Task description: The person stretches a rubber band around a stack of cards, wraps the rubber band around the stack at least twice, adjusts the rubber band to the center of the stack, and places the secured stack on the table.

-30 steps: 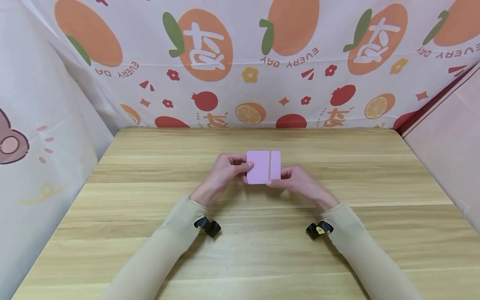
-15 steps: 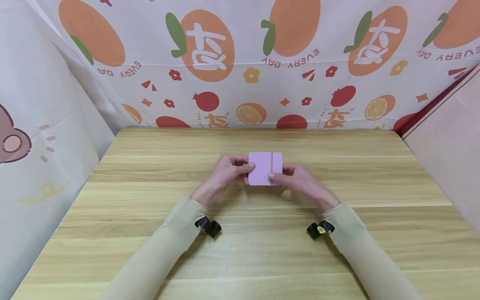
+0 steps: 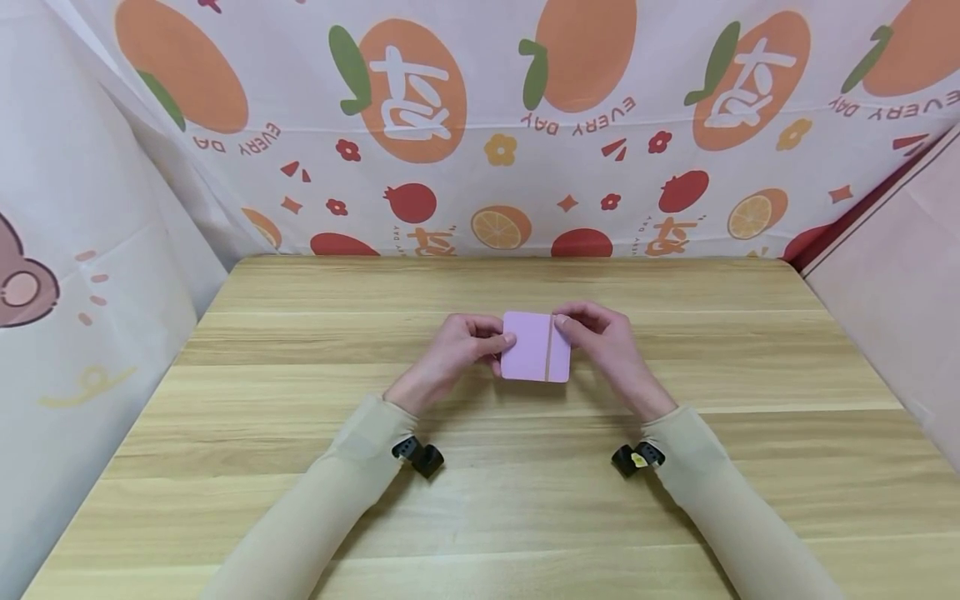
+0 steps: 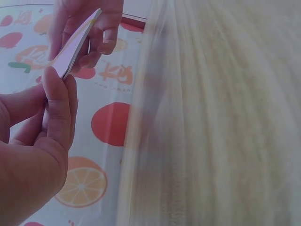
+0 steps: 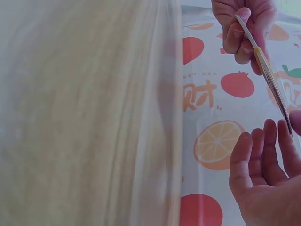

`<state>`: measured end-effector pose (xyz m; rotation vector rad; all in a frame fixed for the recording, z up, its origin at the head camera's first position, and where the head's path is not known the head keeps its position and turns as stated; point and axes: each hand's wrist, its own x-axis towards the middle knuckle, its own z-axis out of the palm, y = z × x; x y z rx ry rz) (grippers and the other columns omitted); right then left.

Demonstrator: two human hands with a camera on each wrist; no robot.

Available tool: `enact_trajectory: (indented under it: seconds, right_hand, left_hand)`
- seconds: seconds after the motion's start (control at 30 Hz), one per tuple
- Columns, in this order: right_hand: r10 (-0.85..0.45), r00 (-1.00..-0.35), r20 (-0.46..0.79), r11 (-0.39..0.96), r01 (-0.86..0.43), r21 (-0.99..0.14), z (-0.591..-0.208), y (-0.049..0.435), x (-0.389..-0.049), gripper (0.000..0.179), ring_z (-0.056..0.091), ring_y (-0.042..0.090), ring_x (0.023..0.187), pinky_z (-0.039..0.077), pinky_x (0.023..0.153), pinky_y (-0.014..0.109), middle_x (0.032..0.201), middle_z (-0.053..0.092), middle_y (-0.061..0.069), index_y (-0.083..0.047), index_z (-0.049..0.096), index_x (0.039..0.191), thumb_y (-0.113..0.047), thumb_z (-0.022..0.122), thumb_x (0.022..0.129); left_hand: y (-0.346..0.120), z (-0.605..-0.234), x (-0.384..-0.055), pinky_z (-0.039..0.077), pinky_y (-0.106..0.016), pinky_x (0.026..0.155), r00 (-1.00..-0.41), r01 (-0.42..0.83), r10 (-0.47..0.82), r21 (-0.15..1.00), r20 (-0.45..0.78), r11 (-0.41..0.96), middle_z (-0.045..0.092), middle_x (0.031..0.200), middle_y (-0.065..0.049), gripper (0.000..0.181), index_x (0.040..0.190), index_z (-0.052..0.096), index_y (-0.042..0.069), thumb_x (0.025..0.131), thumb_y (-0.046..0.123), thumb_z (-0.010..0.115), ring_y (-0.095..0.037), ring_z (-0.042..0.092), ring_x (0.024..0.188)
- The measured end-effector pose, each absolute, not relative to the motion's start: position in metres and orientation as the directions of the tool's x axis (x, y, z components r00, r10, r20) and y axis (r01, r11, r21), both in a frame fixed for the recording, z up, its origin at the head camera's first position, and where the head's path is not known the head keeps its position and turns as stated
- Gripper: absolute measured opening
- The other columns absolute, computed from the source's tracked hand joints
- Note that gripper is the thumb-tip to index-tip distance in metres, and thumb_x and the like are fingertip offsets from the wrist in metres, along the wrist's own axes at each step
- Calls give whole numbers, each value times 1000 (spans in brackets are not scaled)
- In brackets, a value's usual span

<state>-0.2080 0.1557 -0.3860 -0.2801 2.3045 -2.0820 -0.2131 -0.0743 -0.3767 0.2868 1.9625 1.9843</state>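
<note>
A small square lilac notebook (image 3: 527,348) is held above the table, with a narrow tan elastic band (image 3: 549,350) running across it near its right side. My left hand (image 3: 455,350) pinches the left edge, thumb on the cover and fingers behind. At the upper right corner, my right hand (image 3: 607,343) has its thumb on the cover beside the band and its index finger behind the edge. Seen edge-on in the right wrist view, the notebook (image 5: 277,95) looks thin. Its back is hidden in the head view.
The wood-grain table (image 3: 480,517) spreads below both hands. Behind it hangs a white cloth (image 3: 457,179) with a fruit print, and pale cloths close in the left and right sides. A small black camera is strapped to each wrist.
My right hand has gone from the notebook's lower right edge up to its upper right corner. The notebook has shifted slightly right and nearer, and tilted a little clockwise. My left hand keeps its pinch.
</note>
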Motion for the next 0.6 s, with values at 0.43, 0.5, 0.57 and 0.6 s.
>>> enact_trajectory:
  seconds: [0.43, 0.5, 0.57, 0.6]
  right_hand:
    - [-132, -989, 61, 152, -81, -985, -383, 157, -207, 29, 57, 18, 95, 49, 81, 35, 103, 69, 6, -1, 71, 106, -25, 74, 90]
    - [-142, -989, 53, 150, -74, -986, -384, 158, -207, 26, 57, 19, 96, 48, 82, 33, 106, 69, 7, -1, 72, 105, -23, 73, 91]
    - [-152, -987, 49, 139, -70, -988, -384, 157, -207, 24, 58, 19, 96, 48, 81, 31, 107, 69, 8, 0, 72, 104, -20, 73, 91]
    - [-157, -986, 51, 135, -73, -988, -385, 158, -207, 23, 58, 19, 96, 48, 80, 30, 106, 69, 9, 0, 72, 103, -19, 73, 90]
  left_hand:
    - [-73, -382, -212, 50, -28, 58, -895, -54, 442, 998, -58, 22, 65, 74, -7, 11, 90, 67, -9, 93, 0, 64, -15, 57, 55]
    - [-73, -382, -212, 50, -29, 58, -892, -55, 447, 998, -66, 37, 65, 74, -8, 11, 89, 67, -8, 93, 1, 64, -16, 57, 57]
    - [-74, -383, -212, 51, -30, 58, -890, -52, 452, 997, -68, 48, 65, 76, -8, 11, 90, 68, -8, 93, 2, 64, -16, 57, 58]
    - [-74, -384, -212, 51, -30, 58, -888, -49, 455, 997, -68, 53, 66, 76, -8, 12, 91, 68, -9, 93, 2, 64, -16, 57, 59]
